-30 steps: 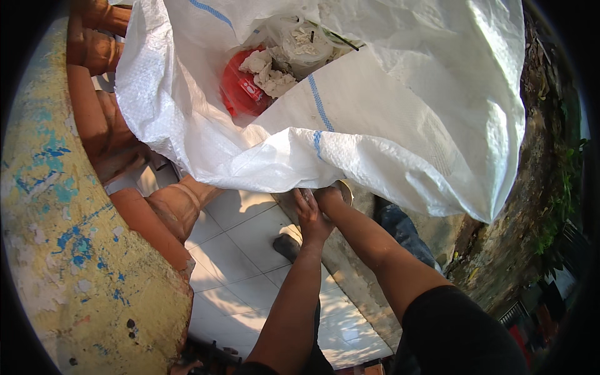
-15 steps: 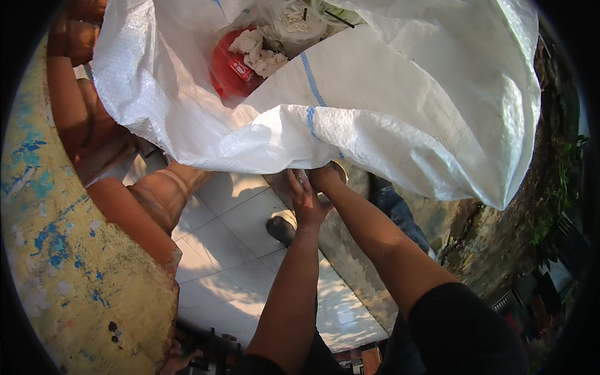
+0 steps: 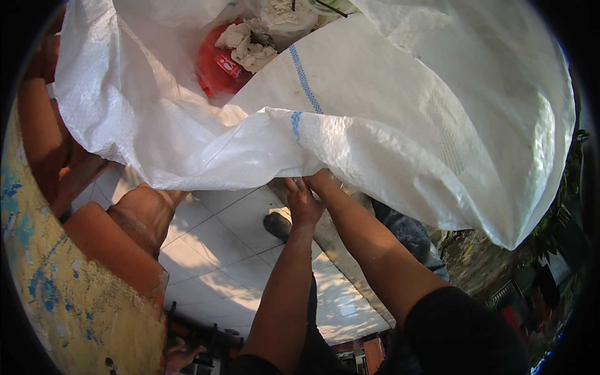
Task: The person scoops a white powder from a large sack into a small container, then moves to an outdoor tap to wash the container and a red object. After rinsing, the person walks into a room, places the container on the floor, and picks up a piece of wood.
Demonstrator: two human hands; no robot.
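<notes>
A big white woven sack with a blue stripe fills the upper part of the view, its mouth gaping toward me. Inside it lie a red plastic item, crumpled off-white lumps and a clear plastic container. My left hand reaches up to the sack's near edge, its bent fingers against the underside and their tips hidden. Close beside it, my right hand grips the sack from below, mostly covered by the overhanging fabric. Both arms stretch forward, close together at the wrists.
At left stands a worn yellow wall with flaking blue paint and a terracotta-coloured balustrade. White floor tiles lie below, beside a concrete strip. A dark shoe shows beneath the sack; plants and soil are at right.
The sack looks larger, and its near edge has come lower in view, covering more of both hands. The wall and balustrade have shifted left in the picture.
</notes>
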